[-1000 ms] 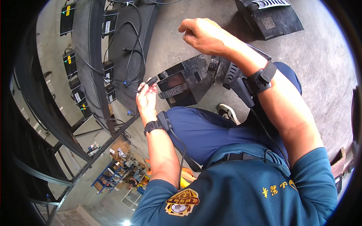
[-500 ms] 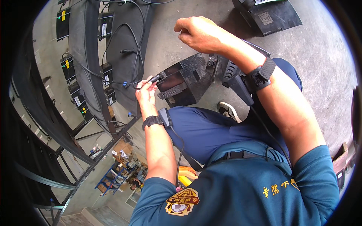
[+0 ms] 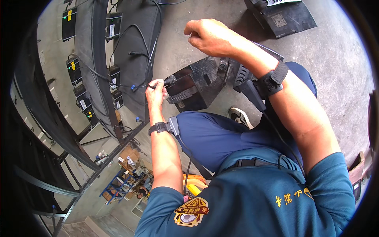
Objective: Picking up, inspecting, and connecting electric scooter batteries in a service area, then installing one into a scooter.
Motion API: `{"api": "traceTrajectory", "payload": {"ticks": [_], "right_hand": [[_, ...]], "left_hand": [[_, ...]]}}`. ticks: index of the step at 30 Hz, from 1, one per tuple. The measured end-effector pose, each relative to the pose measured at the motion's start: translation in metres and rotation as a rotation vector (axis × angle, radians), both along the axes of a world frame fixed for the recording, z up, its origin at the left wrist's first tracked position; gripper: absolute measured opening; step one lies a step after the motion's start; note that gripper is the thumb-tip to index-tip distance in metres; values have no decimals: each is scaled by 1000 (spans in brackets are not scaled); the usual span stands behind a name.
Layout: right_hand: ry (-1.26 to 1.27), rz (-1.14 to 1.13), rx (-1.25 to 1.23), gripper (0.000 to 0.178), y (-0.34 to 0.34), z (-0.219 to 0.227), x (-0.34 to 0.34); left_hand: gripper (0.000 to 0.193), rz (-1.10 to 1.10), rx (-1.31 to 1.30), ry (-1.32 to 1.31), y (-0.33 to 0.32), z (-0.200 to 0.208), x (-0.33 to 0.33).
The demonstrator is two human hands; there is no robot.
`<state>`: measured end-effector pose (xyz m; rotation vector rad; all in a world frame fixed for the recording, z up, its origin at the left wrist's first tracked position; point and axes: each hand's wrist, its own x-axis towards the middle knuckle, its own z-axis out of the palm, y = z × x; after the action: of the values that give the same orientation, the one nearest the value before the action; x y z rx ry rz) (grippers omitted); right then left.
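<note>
In the head view, the left hand (image 3: 156,94) pinches a small black cable plug (image 3: 165,82) at the left edge of a black plastic housing (image 3: 197,89) standing on the concrete floor (image 3: 339,59). The right hand (image 3: 209,36) hovers above it, fingers curled shut; whether it holds anything cannot be told. The plug looks light and rigid, its cable (image 3: 138,85) limp, so it is best gripped by the moulded body.
</note>
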<state>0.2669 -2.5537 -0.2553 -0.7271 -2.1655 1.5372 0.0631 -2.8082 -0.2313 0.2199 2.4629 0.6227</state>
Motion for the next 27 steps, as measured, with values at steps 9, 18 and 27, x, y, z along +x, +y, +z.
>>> {"api": "traceTrajectory", "payload": {"ticks": [9,18,27], "right_hand": [[-16,34,16,24,-1,1,-1],[-34,37,14,24,0,3,1],[-22,30,24,24,-1,1,0]], "left_hand": [[19,92,151,44,-11,-9,3],[24,-62,135,77,-11,-4,4],[21,-200,95,138,-12,-7,2]]}}
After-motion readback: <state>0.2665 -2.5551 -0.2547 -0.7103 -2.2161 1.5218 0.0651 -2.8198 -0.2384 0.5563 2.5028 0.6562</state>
